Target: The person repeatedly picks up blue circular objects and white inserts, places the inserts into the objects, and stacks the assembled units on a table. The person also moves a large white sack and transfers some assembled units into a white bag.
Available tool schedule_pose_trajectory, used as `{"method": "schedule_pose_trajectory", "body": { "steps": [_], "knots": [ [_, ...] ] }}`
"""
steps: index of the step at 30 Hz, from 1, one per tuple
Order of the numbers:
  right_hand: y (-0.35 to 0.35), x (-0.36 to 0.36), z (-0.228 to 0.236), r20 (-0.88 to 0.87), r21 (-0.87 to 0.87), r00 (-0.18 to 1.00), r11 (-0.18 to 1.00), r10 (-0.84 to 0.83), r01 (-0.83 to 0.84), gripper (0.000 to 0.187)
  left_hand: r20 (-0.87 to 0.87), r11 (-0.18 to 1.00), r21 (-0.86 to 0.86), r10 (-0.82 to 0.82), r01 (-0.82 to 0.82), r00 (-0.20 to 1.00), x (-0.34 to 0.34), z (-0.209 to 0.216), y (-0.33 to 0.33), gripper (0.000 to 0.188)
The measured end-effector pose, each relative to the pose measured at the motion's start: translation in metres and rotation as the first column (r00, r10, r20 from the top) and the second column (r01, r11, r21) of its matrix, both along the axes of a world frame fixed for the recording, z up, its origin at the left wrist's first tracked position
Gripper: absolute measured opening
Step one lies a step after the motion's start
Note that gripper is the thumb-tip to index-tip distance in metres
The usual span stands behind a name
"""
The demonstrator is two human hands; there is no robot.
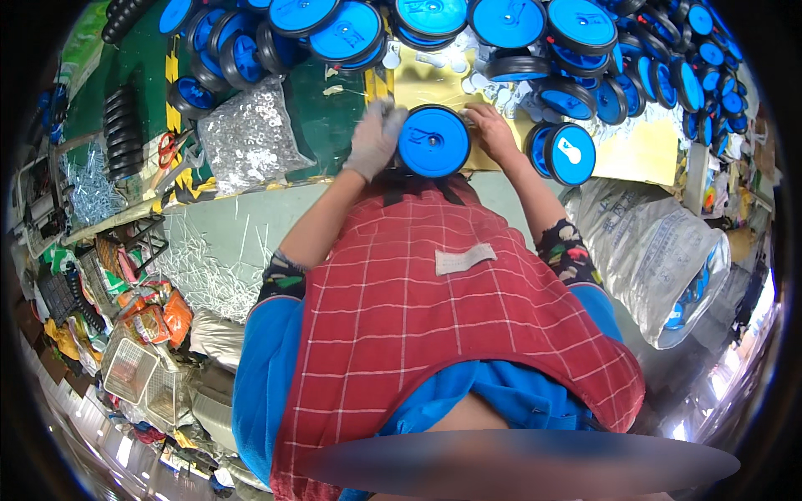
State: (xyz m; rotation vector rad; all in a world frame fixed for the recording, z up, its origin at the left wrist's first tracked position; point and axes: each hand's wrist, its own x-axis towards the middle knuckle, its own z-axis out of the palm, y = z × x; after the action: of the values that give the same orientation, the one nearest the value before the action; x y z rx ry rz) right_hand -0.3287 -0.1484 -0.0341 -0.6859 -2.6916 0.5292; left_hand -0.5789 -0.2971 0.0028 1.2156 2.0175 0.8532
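A blue wheel [433, 142] with a black tyre is at the table's front edge, close to my body, its blue face turned up. My left hand [373, 140], in a pale glove, grips the wheel's left rim. At the upper right rim, the curled fingers of my bare right hand [491, 132] press against the tyre; their tips are partly hidden. Just right of that hand, another blue wheel [573, 155] bears a white keyhole-shaped sticker and leans against a further wheel. Loose white stickers [506, 93] lie scattered beyond my right hand.
Blue wheels [508, 21] are heaped along the far side and right. On the left are a bag of metal washers [251, 134], red-handled scissors [167, 150], stacked black tyres [123, 134] and a pile of screws [93, 185]. A large sack [647, 250] stands at the lower right.
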Motion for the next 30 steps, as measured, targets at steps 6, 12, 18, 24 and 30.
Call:
{"method": "schedule_pose_trajectory", "body": {
  "steps": [6, 12, 18, 24, 30],
  "knots": [
    [-0.010, 0.003, 0.002, -0.151, -0.093, 0.874, 0.887, -0.461, 0.452, 0.026, 0.814, 0.991, 0.054, 0.025, -0.119, 0.580, 0.018, -0.022, -0.024, 0.042],
    [-0.095, -0.047, 0.089, -0.278, -0.130, 0.941, 0.978, -0.191, 0.160, 0.026, 0.763, 0.976, 0.194, -0.215, 0.102, 0.609, 0.018, -0.032, -0.025, 0.043],
    [-0.088, -0.063, 0.092, -0.002, -0.142, 0.936, 0.926, -0.352, 0.348, 0.050, 0.762, 0.996, -0.078, 0.024, 0.054, 0.648, 0.026, -0.009, -0.014, 0.049],
    [-0.037, -0.077, 0.090, 0.305, -0.552, 0.925, 0.750, -0.226, 0.365, 0.086, 0.482, 0.993, -0.112, 0.019, 0.040, 0.876, 0.023, 0.017, -0.011, 0.054],
    [-0.020, -0.083, 0.066, 0.252, -0.522, 0.968, 0.842, 0.000, 0.136, 0.085, 0.325, 0.991, -0.021, 0.130, -0.130, 0.937, 0.040, -0.047, -0.025, 0.052]
  ]
}}
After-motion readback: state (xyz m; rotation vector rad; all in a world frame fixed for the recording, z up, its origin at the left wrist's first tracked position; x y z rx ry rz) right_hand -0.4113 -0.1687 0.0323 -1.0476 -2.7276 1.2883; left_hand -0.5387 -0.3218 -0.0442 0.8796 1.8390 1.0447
